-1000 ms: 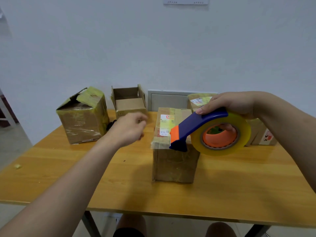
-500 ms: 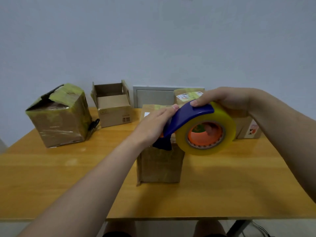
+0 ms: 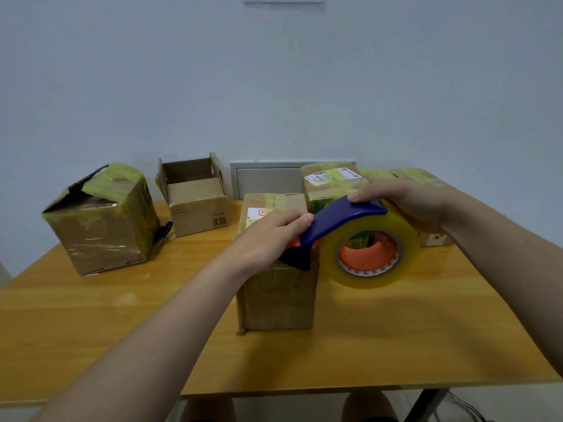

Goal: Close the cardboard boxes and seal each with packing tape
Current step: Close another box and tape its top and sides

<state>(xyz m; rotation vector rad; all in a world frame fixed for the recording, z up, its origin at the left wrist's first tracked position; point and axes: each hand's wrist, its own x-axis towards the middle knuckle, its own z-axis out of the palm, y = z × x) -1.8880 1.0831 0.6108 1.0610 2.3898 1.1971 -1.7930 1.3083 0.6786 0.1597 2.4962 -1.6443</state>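
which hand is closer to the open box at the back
Left. The left hand is at the front end of the tape dispenser, a little right of the open box; the right hand grips the dispenser farther right.

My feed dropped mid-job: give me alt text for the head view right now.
The right hand grips a blue tape dispenser over the closed middle box, while the left hand touches its front end. Behind on the wooden table stand an open box and several taped boxes.

I see a yellow wooden worktop (image 3: pixel 91 315) against a pale wall (image 3: pixel 274 86), a grey panel (image 3: pixel 265 181) low on that wall, a black object (image 3: pixel 163 234) lying far left.
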